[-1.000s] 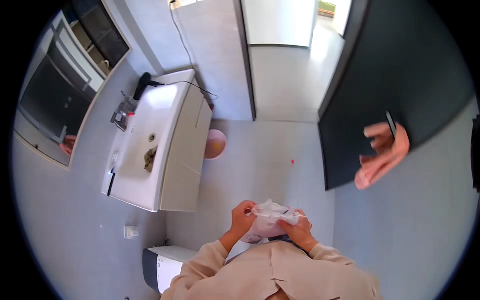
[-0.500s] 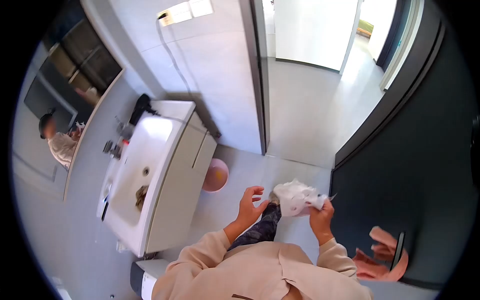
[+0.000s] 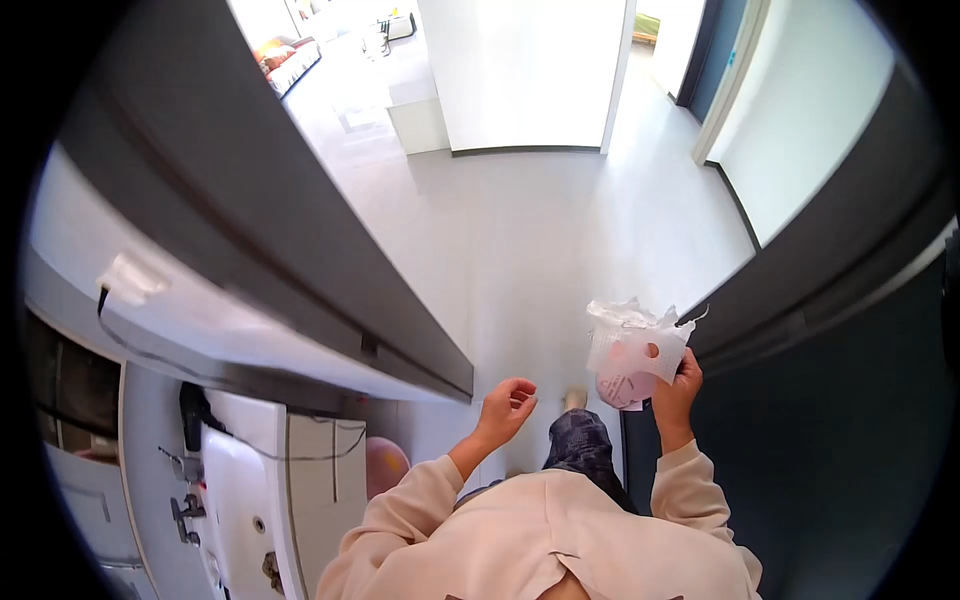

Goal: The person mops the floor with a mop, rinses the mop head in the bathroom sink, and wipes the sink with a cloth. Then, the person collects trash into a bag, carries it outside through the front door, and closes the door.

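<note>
A crumpled white plastic bag (image 3: 640,350) with pink printing and ragged upper edges hangs in front of me at the doorway. My right hand (image 3: 678,392) pinches its right side; what the bag contains, if anything, I cannot make out. On the left, my left hand (image 3: 508,408) hovers over the floor with loosely curled fingers, a gap showing between thumb and fingers. Nothing is in that hand.
Dark door frames flank me, the left jamb (image 3: 300,240) and the door (image 3: 780,480) on the right. Behind to the left are a washbasin (image 3: 235,490), a hair dryer (image 3: 195,415) with its cord, and a pink basin (image 3: 385,466). Pale floor (image 3: 490,230) leads into a hallway.
I have stepped forward into the doorway and turned, so the washbasin slid to the lower left. The bag rose with my right hand, and my left fingers curled a little more.
</note>
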`<state>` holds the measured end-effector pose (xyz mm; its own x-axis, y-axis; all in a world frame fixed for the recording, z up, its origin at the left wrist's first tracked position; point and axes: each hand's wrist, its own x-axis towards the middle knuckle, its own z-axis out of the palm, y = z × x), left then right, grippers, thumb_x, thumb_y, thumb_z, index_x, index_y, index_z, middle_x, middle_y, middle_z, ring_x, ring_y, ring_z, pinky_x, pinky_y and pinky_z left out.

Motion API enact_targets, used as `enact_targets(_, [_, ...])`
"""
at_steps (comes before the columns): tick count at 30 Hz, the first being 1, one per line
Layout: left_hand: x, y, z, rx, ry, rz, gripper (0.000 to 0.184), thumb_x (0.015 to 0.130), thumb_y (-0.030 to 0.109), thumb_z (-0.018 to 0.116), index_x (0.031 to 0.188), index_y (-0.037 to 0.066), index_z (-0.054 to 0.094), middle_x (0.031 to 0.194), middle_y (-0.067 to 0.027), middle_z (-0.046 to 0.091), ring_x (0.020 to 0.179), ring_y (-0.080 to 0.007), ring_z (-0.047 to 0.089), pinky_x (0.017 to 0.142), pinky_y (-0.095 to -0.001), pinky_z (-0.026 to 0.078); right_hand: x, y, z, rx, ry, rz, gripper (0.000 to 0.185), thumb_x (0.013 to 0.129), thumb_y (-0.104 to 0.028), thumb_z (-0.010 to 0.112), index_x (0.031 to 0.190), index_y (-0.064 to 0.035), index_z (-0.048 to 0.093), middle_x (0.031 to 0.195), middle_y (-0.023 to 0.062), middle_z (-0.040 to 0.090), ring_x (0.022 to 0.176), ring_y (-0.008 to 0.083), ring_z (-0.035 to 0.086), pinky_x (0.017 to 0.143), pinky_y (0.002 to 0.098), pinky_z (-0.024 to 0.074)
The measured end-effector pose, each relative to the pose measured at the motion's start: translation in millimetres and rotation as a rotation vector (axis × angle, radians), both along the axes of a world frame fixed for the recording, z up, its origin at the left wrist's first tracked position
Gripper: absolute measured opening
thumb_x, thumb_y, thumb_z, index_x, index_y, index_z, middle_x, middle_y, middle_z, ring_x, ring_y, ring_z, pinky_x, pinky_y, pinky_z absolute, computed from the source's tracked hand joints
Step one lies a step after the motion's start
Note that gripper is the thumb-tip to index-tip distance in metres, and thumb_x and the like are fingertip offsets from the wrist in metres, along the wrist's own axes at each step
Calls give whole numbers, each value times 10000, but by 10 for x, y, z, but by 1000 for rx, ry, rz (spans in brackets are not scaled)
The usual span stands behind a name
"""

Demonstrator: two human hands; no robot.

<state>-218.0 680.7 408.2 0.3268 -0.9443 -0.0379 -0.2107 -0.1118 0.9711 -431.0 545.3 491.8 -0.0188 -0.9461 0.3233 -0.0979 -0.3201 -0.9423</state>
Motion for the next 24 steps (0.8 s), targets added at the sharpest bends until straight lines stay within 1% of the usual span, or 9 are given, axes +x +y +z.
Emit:
enact_targets(7, [868, -1884, -270, 33, -32, 153, 340, 731, 110, 663, 1032, 30, 527, 956, -103, 563, 788, -169, 584, 650, -278, 504, 1076, -1873, -561, 61, 136, 181, 194, 689, -84, 703, 738, -14, 529, 645, -16, 427, 615, 79, 396, 547, 228, 370])
enact_targets(10, [1420, -2586, -662, 57, -47, 259, 477, 691, 119, 694, 1108, 34, 479, 1059, -129, 493, 827, -211, 566, 670, -306, 496, 1828, -2424, -384, 120, 149, 355, 176, 674, -52, 712, 753, -23, 558, 668, -35, 481, 639, 64, 425, 574, 213, 384])
enact_targets(12, [1679, -2821, -829, -118, -482, 247, 496, 693, 124, 689, 1132, 38, 473, 1071, -135, 474, 834, -255, 560, 716, -349, 481, 2200, -2625, -251, 123, 126, 524, 182, 669, -38, 708, 776, -6, 564, 701, -9, 491, 658, 75, 452, 591, 217, 397])
enact_targets(13, [1760, -2999, -897, -254, -148, 330, 467, 712, 165, 670, 1129, 48, 494, 1012, -133, 517, 846, -287, 553, 751, -375, 461, 2387, -2784, -234, 121, 126, 569, 182, 669, -38, 708, 776, -6, 564, 701, -9, 491, 658, 75, 452, 591, 217, 397])
enact_targets(14, [1984, -3090, -837, -250, -151, 372, 467, 712, 165, 670, 1129, 48, 494, 1012, -133, 517, 846, -287, 553, 751, -375, 461, 2658, -2933, -219, 95, 142, 651, 134, 697, -23, 656, 798, -5, 570, 726, 30, 522, 662, 127, 491, 604, 242, 412])
enact_targets(16, [2460, -3252, -681, -46, -602, 275, 373, 736, 220, 643, 1066, 72, 553, 981, -130, 566, 874, -278, 560, 747, -365, 455, 3169, -3224, -226, 58, 153, 762, 99, 725, -8, 604, 820, -4, 575, 752, 70, 553, 667, 178, 530, 617, 266, 428])
enact_targets(21, [3455, -3480, -651, -190, -366, 572, 285, 758, 247, 625, 987, 80, 598, 967, -143, 618, 867, -306, 590, 736, -360, 469, 4421, -3821, -264, -109, 331, 842, 194, 701, -59, 638, 889, -34, 593, 831, 83, 566, 751, 234, 566, 682, 309, 444])
enact_targets(23, [4027, -3578, -847, 140, -312, 613, 262, 750, 217, 633, 963, 68, 599, 886, -149, 629, 794, -335, 599, 704, -365, 478, 4967, -4087, -96, -230, 412, 799, 243, 695, -96, 656, 926, -49, 597, 865, 77, 571, 791, 230, 568, 709, 319, 446])
enact_targets(24, [4308, -3635, -773, 119, -332, 636, 262, 750, 217, 633, 963, 68, 599, 886, -149, 629, 794, -335, 599, 704, -365, 478, 5154, -4225, -119, -205, 482, 752, 304, 682, -145, 676, 963, -63, 594, 901, 69, 571, 841, 220, 558, 744, 328, 439])
